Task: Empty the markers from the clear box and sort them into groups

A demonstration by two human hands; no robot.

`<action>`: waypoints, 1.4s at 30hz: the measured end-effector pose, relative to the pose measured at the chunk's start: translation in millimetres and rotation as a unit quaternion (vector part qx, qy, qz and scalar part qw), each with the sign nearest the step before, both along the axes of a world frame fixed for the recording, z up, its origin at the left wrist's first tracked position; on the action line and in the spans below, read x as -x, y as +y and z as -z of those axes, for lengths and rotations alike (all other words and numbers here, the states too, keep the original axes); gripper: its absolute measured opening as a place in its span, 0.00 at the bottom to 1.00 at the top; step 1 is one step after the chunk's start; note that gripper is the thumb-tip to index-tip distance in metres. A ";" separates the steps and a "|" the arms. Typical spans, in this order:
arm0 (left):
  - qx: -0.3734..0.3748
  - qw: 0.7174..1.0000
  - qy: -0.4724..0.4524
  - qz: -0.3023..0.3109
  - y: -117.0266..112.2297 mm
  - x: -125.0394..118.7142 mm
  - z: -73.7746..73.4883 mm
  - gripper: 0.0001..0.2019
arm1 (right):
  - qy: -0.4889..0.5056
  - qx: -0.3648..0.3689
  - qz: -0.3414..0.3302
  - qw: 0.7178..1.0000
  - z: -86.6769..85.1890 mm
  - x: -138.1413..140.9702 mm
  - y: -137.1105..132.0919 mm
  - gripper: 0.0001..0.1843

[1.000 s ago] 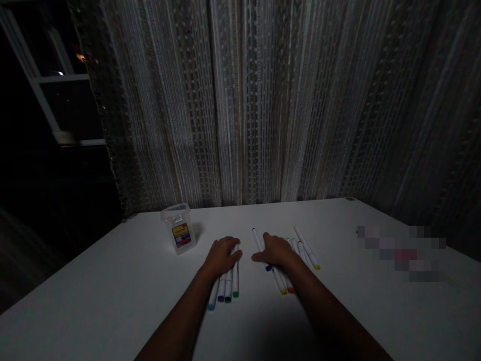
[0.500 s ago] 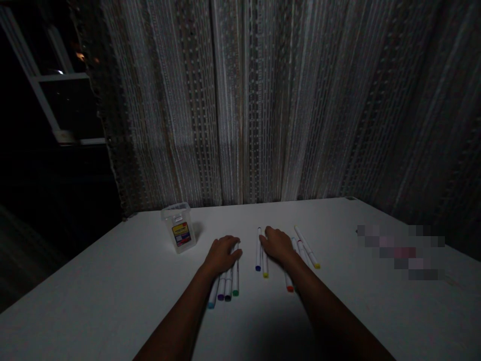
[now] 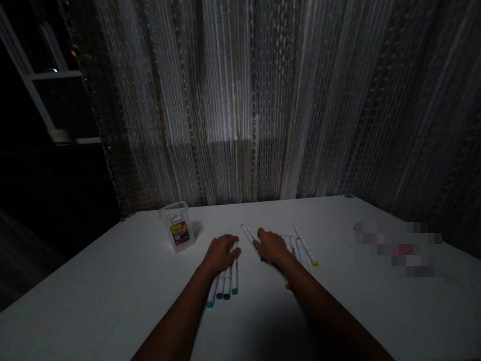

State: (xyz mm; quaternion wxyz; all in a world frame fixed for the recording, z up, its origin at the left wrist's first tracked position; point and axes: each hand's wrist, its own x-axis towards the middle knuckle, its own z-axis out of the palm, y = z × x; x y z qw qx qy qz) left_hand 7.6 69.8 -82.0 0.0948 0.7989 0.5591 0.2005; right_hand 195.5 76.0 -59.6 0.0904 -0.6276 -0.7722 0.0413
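Observation:
My left hand (image 3: 222, 252) lies curled over a row of white markers (image 3: 227, 283), its thumb beside the green-capped one (image 3: 235, 285). Light blue, purple and black caps show at the near ends of the others. Across from it, my right hand (image 3: 272, 245) is bent over two white markers. The dark-blue-capped marker (image 3: 248, 236) slants with its cap end by my thumb; the second marker is mostly covered by the fingers. Several more markers (image 3: 300, 249) lie beside and partly under my right wrist, one with an orange-red cap (image 3: 288, 286).
A clear plastic container (image 3: 179, 228) with a yellow and blue label stands at the back left of the white table (image 3: 112, 281). A yellow-capped marker (image 3: 306, 245) lies at the right of the group. A blurred-out patch covers something farther right; a curtain (image 3: 225, 100) hangs behind.
The two markers under my right hand have turned from nearly upright to slanting, far ends leftward. My right hand has shifted slightly left. My left hand stays on its row.

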 end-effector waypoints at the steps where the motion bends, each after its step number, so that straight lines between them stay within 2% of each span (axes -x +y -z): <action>1: 0.001 1.000 0.001 -0.001 -0.2 0.0 -0.1 0.20 | -0.002 0.005 0.006 1.000 -1.0 -0.3 -0.6 0.16; 4: 0.004 1.000 0.003 -0.005 -1.0 -0.6 -0.9 0.20 | -0.010 0.016 0.023 1.000 -1.4 0.6 -0.7 0.15; 10: -0.003 1.000 0.003 -0.001 -0.8 -0.6 -0.3 0.19 | 0.001 -0.022 0.043 0.999 3.7 3.3 2.6 0.16; 15: -0.003 1.000 0.006 0.004 0.6 0.8 1.7 0.19 | -0.003 -0.016 0.057 0.998 -2.6 4.0 -2.4 0.17; 22: -0.002 1.000 0.012 0.006 1.3 0.5 0.7 0.19 | -0.012 0.003 0.048 0.999 -3.9 4.4 -3.9 0.17; 26: -0.003 1.000 0.011 0.003 0.9 0.2 0.8 0.20 | -0.008 -0.014 0.055 0.998 -1.6 4.0 -2.8 0.18; 30: 0.004 1.000 0.006 0.004 1.6 -0.6 1.5 0.20 | -0.009 -0.045 0.032 0.998 -0.3 7.0 -5.4 0.20; 33: 0.007 1.000 0.001 0.004 2.1 -1.1 1.9 0.20 | -0.024 -0.036 0.006 0.999 -0.5 9.1 -7.2 0.18; 38: 0.011 1.000 0.000 -0.001 1.2 -0.8 0.8 0.20 | -0.014 -0.013 0.041 0.999 -2.6 9.3 -6.9 0.15; 42: 0.011 1.000 0.002 0.001 0.0 -0.6 -1.3 0.19 | -0.008 -0.008 0.037 0.999 -3.0 8.0 -6.7 0.16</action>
